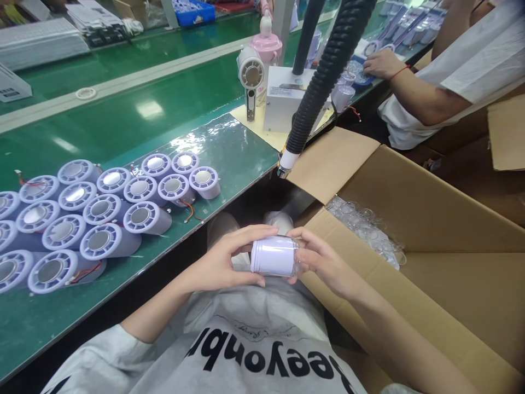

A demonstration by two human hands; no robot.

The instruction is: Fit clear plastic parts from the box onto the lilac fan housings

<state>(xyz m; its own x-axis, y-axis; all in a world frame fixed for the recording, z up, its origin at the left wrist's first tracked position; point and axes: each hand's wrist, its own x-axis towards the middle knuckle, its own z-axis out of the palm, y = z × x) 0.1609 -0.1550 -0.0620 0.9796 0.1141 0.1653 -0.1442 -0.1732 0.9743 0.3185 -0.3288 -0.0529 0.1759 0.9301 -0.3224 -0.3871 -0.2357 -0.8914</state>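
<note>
Between my two hands, above my lap, lies a lavender cylinder (274,256) on its side, with clear plastic at its right end. My left hand (229,260) curves around its left end, thumb below and fingers above. The fingers of my right hand (318,254) pinch the clear plastic end. On the green table to the left stand several similar lavender cylinders (100,243) with round silver centres, some with thin red wires beside them.
An open cardboard box (443,219) on the right holds clear plastic rings (367,227). A black ribbed hose (318,82) hangs in front of a white metal box (283,104). A small fan (251,76) stands beside it. Another person's hand (383,64) works at upper right.
</note>
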